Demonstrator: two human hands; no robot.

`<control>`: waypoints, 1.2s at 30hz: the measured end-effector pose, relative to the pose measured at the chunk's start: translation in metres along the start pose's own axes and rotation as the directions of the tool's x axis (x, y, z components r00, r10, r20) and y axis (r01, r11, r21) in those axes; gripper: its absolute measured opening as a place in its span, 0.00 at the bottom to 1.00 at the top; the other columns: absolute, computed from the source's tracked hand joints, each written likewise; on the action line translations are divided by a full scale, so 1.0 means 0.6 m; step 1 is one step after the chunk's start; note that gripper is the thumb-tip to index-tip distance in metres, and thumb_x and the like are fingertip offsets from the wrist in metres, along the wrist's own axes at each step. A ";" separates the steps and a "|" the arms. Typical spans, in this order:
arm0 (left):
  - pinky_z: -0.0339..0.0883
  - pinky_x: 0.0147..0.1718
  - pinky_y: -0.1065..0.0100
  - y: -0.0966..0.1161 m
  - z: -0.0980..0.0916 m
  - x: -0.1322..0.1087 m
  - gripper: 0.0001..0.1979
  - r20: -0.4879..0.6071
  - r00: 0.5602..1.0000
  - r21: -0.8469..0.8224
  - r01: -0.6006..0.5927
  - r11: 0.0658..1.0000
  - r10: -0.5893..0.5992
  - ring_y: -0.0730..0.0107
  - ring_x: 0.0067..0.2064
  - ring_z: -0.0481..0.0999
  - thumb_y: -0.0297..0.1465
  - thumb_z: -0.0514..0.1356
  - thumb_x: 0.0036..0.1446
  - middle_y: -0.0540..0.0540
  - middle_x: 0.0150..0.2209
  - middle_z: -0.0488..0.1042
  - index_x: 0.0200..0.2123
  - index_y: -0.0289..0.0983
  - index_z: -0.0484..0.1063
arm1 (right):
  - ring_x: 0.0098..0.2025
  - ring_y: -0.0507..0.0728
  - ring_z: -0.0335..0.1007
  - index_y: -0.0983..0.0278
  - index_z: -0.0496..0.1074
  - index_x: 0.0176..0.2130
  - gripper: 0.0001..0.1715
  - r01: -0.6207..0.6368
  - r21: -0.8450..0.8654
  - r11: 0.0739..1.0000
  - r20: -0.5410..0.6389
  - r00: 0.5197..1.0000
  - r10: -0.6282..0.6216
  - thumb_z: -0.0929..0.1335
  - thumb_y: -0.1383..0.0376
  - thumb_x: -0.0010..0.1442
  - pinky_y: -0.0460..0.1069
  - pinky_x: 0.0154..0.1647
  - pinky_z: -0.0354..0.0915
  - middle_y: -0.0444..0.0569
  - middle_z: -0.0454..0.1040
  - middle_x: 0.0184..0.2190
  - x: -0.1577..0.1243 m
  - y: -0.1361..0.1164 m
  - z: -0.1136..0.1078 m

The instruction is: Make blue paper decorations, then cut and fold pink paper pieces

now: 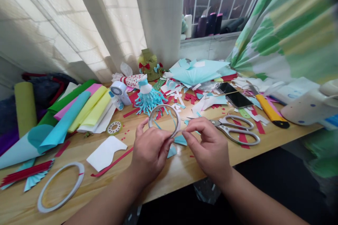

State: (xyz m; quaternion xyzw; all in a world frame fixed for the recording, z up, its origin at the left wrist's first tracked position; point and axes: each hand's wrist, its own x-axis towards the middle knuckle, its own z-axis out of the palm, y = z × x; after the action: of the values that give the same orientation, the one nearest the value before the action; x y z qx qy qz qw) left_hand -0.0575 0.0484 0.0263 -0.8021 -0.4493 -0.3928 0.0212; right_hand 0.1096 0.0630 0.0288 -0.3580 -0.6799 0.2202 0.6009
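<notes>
Gripping a narrow white ring-shaped roll of tape (178,124) in the left hand (149,151), at the centre of the frame. Pinching the pale free end of the tape (180,132) between thumb and forefinger of the right hand (212,147), just beside the roll's lower right edge. Holding both above a light brown wooden tabletop (155,190).

Just right of the right hand, grey loop-handled metal scissors (224,128), partly hidden by the fingers. Above the hands, a light blue fringed paper figure (149,98) — among red, white and light blue paper offcuts (174,91). At the upper centre, an olive-green pouch-shaped bundle with red bows (150,72); cannot make out its contents. Near its lower left, a white paper cone with red spots (132,80). Further left, a white handheld fan (120,91) and, right against its lower edge, a small white-and-blue bottle (116,102), too small to read the filling.

On the left, rolls of coloured crepe paper (67,119); at lower left, a larger white ring of tape (78,182), flat on the wood. On the right, a flat black phone (235,95) and a yellow-handled cutter (270,110); at the far right edge, a pale vessel with dark blue dots (307,107) — cannot see into it. At upper right, white and dark cones of thread (202,26) on the windowsill (211,38).
</notes>
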 end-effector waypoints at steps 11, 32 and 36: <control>0.56 0.56 0.50 -0.019 -0.004 -0.004 0.18 -0.204 0.974 -0.120 0.074 0.990 -0.097 0.70 0.31 0.78 0.23 0.60 0.54 0.52 0.32 0.79 0.48 0.41 0.66 | 0.42 0.58 0.71 0.64 0.67 0.53 0.29 0.477 -0.229 0.848 0.126 0.879 -0.460 0.65 0.79 0.53 0.54 0.39 0.70 0.54 0.73 0.41 -0.009 0.020 -0.066; 0.72 0.27 0.70 0.002 -0.035 0.006 0.05 -0.170 0.873 -0.758 0.181 0.627 -0.458 0.73 0.26 0.75 0.24 0.59 0.55 0.50 0.28 0.77 0.36 0.37 0.67 | 0.40 0.62 0.74 0.62 0.69 0.52 0.28 -0.114 -0.688 0.716 0.188 0.926 0.328 0.68 0.61 0.51 0.54 0.40 0.71 0.53 0.75 0.41 -0.013 0.113 -0.238; 0.69 0.24 0.72 0.015 -0.034 0.007 0.04 -0.065 0.864 -0.836 0.226 0.500 -0.499 0.74 0.23 0.74 0.25 0.60 0.54 0.49 0.26 0.77 0.33 0.37 0.67 | 0.37 0.59 0.76 0.59 0.65 0.54 0.34 -0.368 -0.267 0.891 0.126 0.903 0.410 0.73 0.58 0.48 0.47 0.32 0.73 0.52 0.76 0.41 -0.061 0.063 -0.206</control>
State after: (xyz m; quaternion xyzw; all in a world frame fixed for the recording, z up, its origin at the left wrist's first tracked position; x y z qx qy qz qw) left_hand -0.0625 0.0378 0.0460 -0.5386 -0.3727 -0.6641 -0.3606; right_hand 0.2394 0.0439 -0.0005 -0.5350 -0.6665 0.2851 0.4339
